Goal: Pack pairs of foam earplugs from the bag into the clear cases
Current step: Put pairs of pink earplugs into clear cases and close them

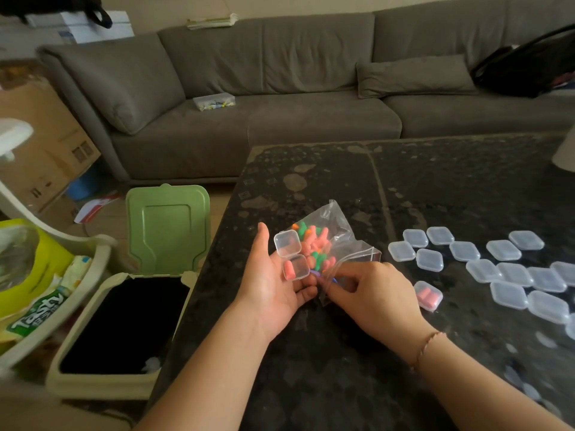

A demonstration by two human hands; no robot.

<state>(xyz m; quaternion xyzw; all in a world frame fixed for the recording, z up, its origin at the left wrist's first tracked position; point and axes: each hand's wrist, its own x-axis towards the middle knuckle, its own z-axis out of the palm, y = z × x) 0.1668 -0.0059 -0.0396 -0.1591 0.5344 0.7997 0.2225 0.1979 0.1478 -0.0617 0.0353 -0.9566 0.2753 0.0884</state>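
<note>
We see the grey sofa (280,98) beyond the dark counter (357,188), the open green-lidded bin (124,321) at its left edge, then the clear bag (337,244) of coloured earplugs (317,241) lying mid-counter with empty cases (510,269) and one filled case (427,295) scattered just to its right. Our left hand (273,287) cradles an open case (292,258), one pink plug inside, on loosely curled fingers, while our right hand (370,290) pinches at the bag's mouth, its grip closed on plastic or on a plug, we cannot tell which. We judge the loosely held case could tip and spill toward the bin, and the bag film may snag the fingers
</note>
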